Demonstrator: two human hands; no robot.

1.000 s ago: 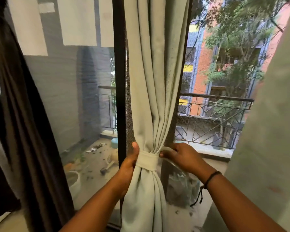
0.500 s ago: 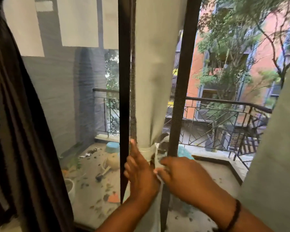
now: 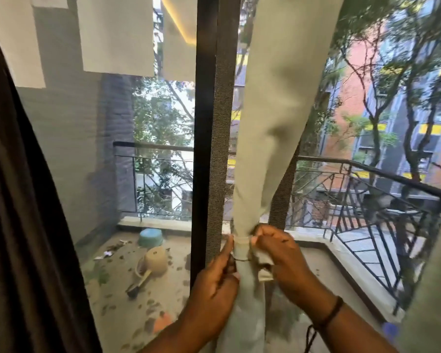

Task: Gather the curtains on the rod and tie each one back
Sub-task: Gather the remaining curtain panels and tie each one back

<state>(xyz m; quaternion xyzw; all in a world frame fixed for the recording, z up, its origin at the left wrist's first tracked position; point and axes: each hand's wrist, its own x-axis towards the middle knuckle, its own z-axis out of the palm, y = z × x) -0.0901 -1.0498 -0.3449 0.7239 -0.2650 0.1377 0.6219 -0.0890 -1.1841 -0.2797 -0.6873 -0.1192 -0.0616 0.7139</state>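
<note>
A second ago the pale curtain (image 3: pixel 273 128) hung in loose folds above a wide, flat tie-back band (image 3: pixel 241 247); now the band sits cinched much tighter, and the cloth at that spot is squeezed into a narrow neck. The left hand (image 3: pixel 214 289), which then cupped the band from the side with its thumb up, now lies lower against the gathered cloth, fingers pointing up at the band's left edge. The right hand (image 3: pixel 280 253), earlier pulling the band's loose end out to the right, has come in close and now pinches a folded end just beside the band.
</note>
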